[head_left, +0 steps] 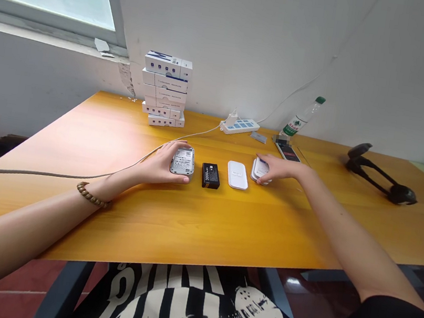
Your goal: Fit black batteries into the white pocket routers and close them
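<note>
On the left of the row, my left hand (167, 163) is closed around a small white electronic device (183, 161), thumb along its near side. Its back is off, and a printed label with a square code faces up. To its right lies a black battery (210, 176) marked 3000mAh. Beside that is a white rounded cover (237, 175), lying flat and untouched. My right hand (273, 169) grips a small white stack of flat pieces (259, 170) from above; fingers hide part of it, and I cannot tell exactly what it is.
Several white boxes (166, 90) are stacked against the wall. A power strip (241, 126), a small grey packet (258, 137), a phone (288, 150) and a water bottle (301, 119) stand or lie behind. A black folding stand (377, 175) lies right. A cable (74, 176) passes by my left wrist.
</note>
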Demonstrator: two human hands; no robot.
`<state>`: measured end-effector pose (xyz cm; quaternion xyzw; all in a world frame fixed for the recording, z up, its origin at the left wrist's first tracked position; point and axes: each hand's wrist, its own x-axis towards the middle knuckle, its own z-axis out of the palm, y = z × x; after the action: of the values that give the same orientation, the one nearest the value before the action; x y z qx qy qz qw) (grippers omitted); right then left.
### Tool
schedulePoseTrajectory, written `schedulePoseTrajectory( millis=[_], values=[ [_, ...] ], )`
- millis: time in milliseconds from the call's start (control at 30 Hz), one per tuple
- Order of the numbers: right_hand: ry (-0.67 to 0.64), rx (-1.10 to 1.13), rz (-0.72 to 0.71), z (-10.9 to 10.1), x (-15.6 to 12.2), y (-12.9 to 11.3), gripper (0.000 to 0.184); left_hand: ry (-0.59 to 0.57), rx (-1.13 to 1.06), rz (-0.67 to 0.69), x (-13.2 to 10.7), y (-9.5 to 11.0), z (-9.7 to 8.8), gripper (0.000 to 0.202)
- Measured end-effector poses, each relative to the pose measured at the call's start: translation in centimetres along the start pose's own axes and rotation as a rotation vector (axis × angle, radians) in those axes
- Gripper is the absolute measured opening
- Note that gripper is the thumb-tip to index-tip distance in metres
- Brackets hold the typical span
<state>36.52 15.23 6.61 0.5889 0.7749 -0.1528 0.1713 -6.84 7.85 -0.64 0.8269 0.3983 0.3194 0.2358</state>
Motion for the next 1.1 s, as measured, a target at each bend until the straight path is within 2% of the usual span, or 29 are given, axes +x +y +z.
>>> schedulePoseTrajectory(
  millis=[167,500,800,900,1000,1100],
  values=[
    [-0.009,-0.009,0.027,0.5,-0.1,-0.3,0.144,0.002,-0.026,-0.009,0.0,-0.2,0.0,0.098],
    [-0.057,-0.058,-0.054,-0.1,0.2,-0.1,0.145,0.010,-0.108,-0.055,-0.1,-0.7,0.1,0.098],
    [-0.068,-0.080,-0.095,-0.5,0.0,-0.4,0.147,-0.006,-0.099,-0.058,-0.1,-0.2,-0.1,0.104],
    [-0.071,-0.101,-0.103,-0.6,-0.4,-0.2,0.149,-0.001,-0.083,-0.045,-0.1,0.1,-0.2,0.098],
    [-0.047,-0.084,-0.093,-1.3,-1.4,-0.3,0.153,0.003,-0.048,-0.044,-0.1,0.4,-0.3,0.088],
    [0.059,0.011,-0.144,-1.9,-3.2,-2.1,0.137,0.022,-0.032,-0.031,-0.1,0.7,-0.5,0.083]
  ],
)
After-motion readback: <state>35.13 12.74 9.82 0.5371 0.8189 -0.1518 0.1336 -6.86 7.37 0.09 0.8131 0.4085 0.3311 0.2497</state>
